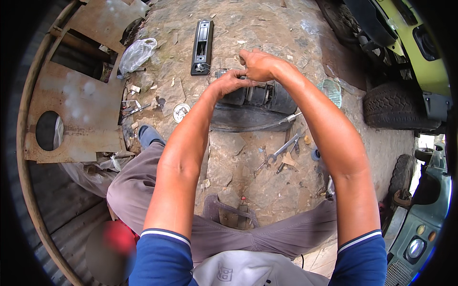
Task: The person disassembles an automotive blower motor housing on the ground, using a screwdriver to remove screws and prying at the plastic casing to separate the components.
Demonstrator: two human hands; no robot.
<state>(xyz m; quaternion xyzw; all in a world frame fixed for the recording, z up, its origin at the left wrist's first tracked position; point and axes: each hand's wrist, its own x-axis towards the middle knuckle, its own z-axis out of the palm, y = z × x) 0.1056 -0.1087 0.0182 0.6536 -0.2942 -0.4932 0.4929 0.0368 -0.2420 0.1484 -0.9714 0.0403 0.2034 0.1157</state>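
- On the cracked stone floor (248,157), both bare forearms reached forward from blue sleeves and met over a dark, ribbed cylindrical motor part (260,95).
- The left hand (229,82) lay palm down on the part's left end, its fingers curled over the top.
- The right hand (257,64) arched above it, wrist bent, fingers pressed together and pinching thin wires (212,71) at that same end.
- The part lay on its side, long axis running left to right, just in front of the hands on a flat strip of black rubber (248,119).
- A black oblong plastic housing (202,46) lay beyond, pointing away.
- Metal spanners (279,152) lay nearer the knees, steel grey and slim.
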